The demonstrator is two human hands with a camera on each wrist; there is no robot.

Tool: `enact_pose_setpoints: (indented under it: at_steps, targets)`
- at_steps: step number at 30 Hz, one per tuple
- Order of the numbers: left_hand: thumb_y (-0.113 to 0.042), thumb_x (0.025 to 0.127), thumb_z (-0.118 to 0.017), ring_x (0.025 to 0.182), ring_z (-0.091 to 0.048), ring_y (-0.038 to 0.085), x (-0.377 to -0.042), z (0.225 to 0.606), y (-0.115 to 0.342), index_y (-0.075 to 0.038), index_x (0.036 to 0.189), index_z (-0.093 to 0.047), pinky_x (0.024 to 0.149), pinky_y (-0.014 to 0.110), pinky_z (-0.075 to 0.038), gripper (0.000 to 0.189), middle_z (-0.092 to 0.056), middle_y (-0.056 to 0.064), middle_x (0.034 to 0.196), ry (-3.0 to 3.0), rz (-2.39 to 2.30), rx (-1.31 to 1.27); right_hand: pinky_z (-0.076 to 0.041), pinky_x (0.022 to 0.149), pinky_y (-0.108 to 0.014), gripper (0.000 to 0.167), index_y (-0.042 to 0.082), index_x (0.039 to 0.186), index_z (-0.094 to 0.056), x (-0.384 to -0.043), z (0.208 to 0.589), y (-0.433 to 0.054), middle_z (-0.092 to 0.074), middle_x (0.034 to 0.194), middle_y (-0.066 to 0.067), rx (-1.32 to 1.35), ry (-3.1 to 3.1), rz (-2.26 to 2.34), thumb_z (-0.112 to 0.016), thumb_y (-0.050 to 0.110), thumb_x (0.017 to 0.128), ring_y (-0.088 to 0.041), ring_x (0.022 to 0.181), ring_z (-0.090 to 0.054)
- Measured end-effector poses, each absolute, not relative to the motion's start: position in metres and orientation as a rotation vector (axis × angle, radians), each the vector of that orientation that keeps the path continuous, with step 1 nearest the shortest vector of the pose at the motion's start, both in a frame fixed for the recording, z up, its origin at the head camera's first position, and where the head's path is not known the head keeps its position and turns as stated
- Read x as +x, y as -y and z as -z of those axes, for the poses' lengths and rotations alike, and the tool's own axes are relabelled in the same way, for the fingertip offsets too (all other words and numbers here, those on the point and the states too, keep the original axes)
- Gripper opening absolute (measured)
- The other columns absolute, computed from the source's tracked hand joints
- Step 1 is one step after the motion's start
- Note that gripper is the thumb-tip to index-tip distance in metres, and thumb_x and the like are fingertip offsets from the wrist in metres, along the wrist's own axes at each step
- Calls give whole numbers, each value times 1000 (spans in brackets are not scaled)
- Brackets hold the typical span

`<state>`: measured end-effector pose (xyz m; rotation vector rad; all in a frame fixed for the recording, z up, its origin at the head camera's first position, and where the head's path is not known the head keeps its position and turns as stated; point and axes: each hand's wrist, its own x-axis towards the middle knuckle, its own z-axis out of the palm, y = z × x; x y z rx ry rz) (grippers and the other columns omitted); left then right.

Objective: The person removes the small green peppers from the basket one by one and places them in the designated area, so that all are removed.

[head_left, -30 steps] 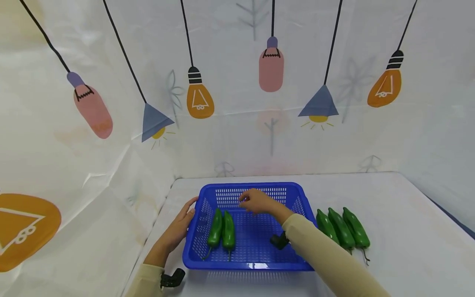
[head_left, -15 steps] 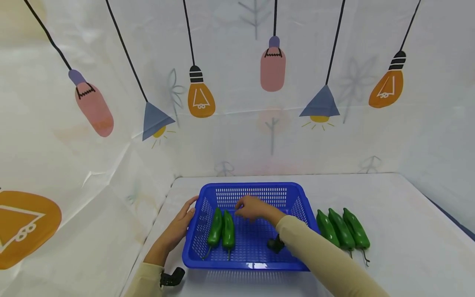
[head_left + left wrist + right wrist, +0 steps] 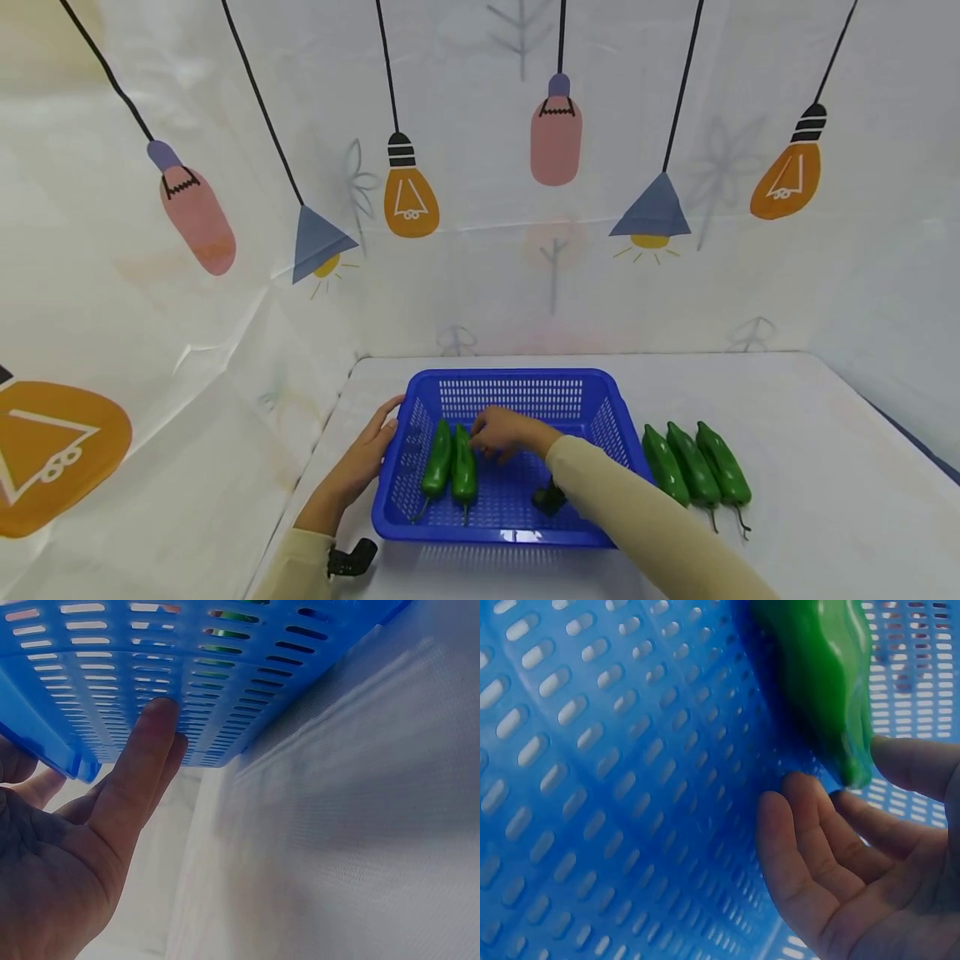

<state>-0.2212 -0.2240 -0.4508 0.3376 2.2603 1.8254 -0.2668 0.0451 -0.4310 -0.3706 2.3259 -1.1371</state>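
In the head view my left hand [image 3: 360, 457] rests against the left side of a blue plastic basket [image 3: 525, 537]. Its straight fingers touch the slotted outer wall [image 3: 217, 697] in the left wrist view. Two green chili peppers [image 3: 437, 467] lie side by side in the basket's left part, stems toward me. Over the basket, my right hand [image 3: 510, 433] has its loosely bent fingers at the far tip of the right-hand pepper [image 3: 463, 475]. The right wrist view puts thumb and fingers on either side of this pepper's tip [image 3: 851, 761], without a clear pinch.
To the basket's right, three more green chili peppers [image 3: 697, 467] lie in a row on the white table [image 3: 795, 450]. Behind stands a pale curtain [image 3: 480, 283] printed with lamps. The right forearm [image 3: 637, 508] crosses the basket's right wall.
My right hand has moved down and left across the basket to the tip of the right-hand pepper inside. The left hand and the peppers have stayed in place.
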Motion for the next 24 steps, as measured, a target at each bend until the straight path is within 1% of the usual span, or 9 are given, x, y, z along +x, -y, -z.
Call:
enact_pose_setpoints:
  at_steps: [4, 8, 11, 18, 24]
  targets:
    - [-30, 114, -29, 105, -61, 32, -221, 451, 224, -22, 161, -19, 81, 45, -53, 49, -50, 29, 138, -2265, -1827, 333, -59, 70, -45, 36, -7, 125, -62, -268, 433, -41, -65, 89, -13, -356, -2316, 1140, -69, 8, 93, -28, 84, -68]
    - [-31, 114, -28, 108, -61, 34, -221, 451, 224, -22, 161, -19, 84, 47, -53, 49, -47, 29, 142, -2278, -1813, 337, -59, 68, -44, 34, -7, 123, -63, -268, 437, -38, -64, 89, -12, -356, -2310, 1159, -69, 8, 92, -27, 83, -67]
    - [-31, 114, -28, 110, -60, 35, -221, 450, 225, -22, 161, -19, 86, 49, -53, 49, -46, 30, 143, -2281, -1805, 335, -59, 69, -44, 36, -7, 124, -62, -267, 438, -36, -64, 91, -12, -344, -2307, 1175, -69, 8, 92, -27, 83, -67]
    - [-34, 113, -32, 114, -60, 37, -221, 450, 222, -24, 160, -22, 89, 54, -51, 49, -47, 28, 144, -2294, -1819, 292, -59, 64, -42, 31, -7, 121, -63, -267, 444, -30, -65, 87, -12, -350, -2323, 1187, -67, 3, 91, -26, 78, -66]
    - [-35, 113, -31, 113, -60, 37, -222, 451, 223, -24, 161, -21, 88, 53, -52, 50, -46, 29, 144, -2285, -1820, 322, -59, 68, -42, 36, -9, 127, -59, -269, 443, -33, -65, 94, -15, -317, -2265, 1233, -66, 1, 93, -29, 84, -67]
